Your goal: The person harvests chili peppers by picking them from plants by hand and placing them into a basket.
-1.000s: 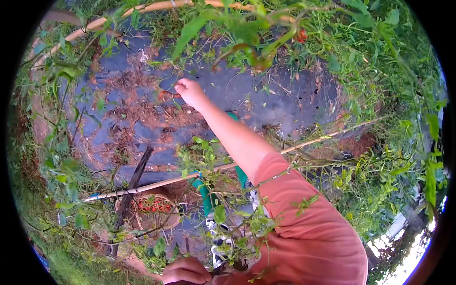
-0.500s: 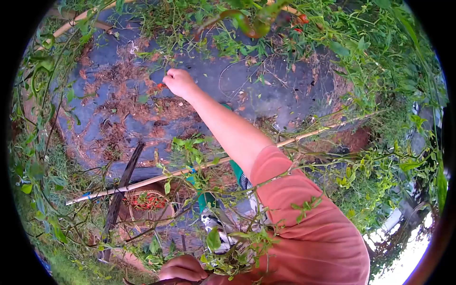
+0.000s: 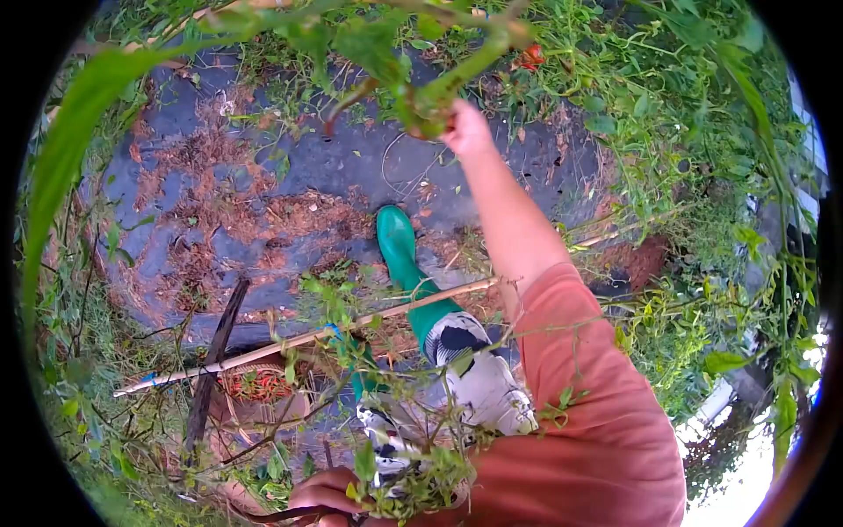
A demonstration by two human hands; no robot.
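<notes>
My right hand is stretched out over the dark ground sheet. It looks closed, but a blurred green stem close to the camera hides its fingertips and anything in them. Red fruit shows among leaves beyond the hand. At the bottom, my left hand is curled around a dark, curved, stick-like thing. Leafy pepper stalks stand beside that hand and partly cover my legs.
A basket with red peppers sits at lower left, behind a dark wooden stake. A bamboo pole with blue ties crosses in front of my legs. My green boot stands on the sheet. Plants surround it.
My right hand has swung to the right, away from the red bit beside it on the left. My green boot now stands further forward. The left hand is still low.
</notes>
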